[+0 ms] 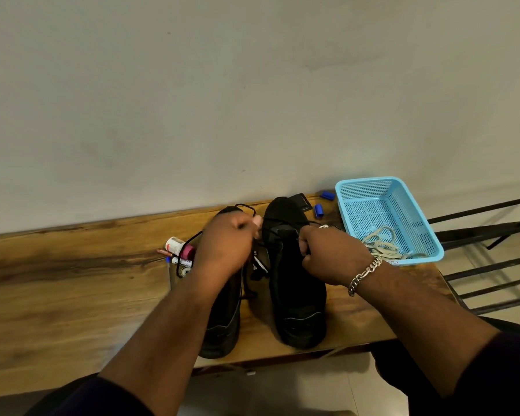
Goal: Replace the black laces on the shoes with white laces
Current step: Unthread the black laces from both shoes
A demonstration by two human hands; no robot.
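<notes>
White laces (380, 246) lie in the blue basket (415, 205) at three o'clock; both hands, left (225, 247) and right (327, 255), pinch the black lace (189, 244).

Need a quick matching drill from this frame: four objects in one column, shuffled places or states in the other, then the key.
Things:
1. white laces
2. blue basket
3. right shoe
4. blue caps

Places or states:
A. on the table between the shoes and the basket, near the wall
B. at the table's right end
C. lying inside the basket
D. under the right hand, black lace still threaded

Pairs: 1-C, 2-B, 3-D, 4-A
</notes>
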